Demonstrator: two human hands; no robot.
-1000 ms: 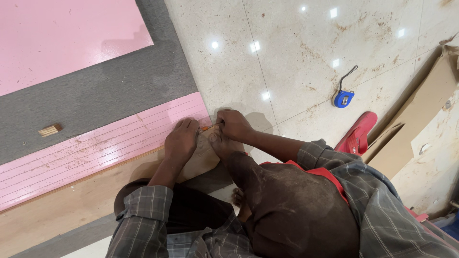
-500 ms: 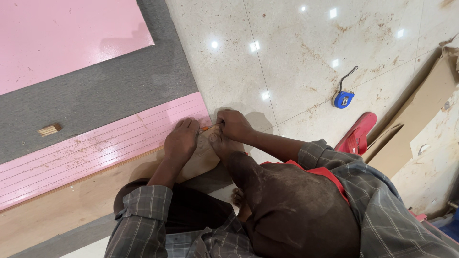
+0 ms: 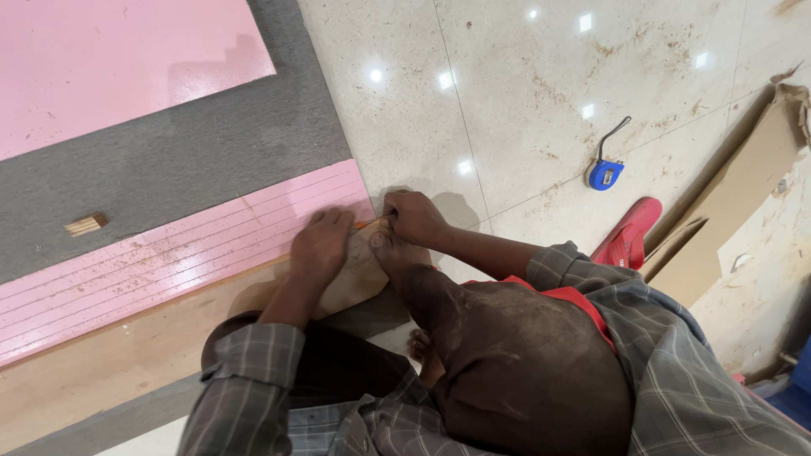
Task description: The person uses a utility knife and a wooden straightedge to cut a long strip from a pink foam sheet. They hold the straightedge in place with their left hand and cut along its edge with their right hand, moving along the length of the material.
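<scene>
The person squats on the floor, seen from above, with both hands at the end of a pink grooved board [image 3: 169, 253]. The left hand [image 3: 321, 243] lies palm down with the fingers spread flat on the board's near edge, pressing on it and gripping nothing. The right hand [image 3: 414, 218] sits at about two o'clock from the left hand, just beside it, with the fingers curled together around an orange pencil [image 3: 369, 225]. Only the pencil's short tip shows, poking out toward nine o'clock from the right fist and lying between the two hands, touching the board's corner. A bare foot [image 3: 393, 251] rests at six o'clock from the right hand, planted on a brownish sheet [image 3: 355, 279] under the hands.

At twelve o'clock from the board spreads a grey mat [image 3: 211, 143], and beyond it a glossy pink panel [image 3: 118, 67]. A small wooden block [image 3: 87, 224] sits on the mat at nine o'clock, well apart from the hands. On the tiled floor [image 3: 524, 101], at three o'clock and well apart, lie a blue tape measure [image 3: 605, 173] and a red sandal [image 3: 629, 232], with cardboard pieces [image 3: 735, 203] further right.
</scene>
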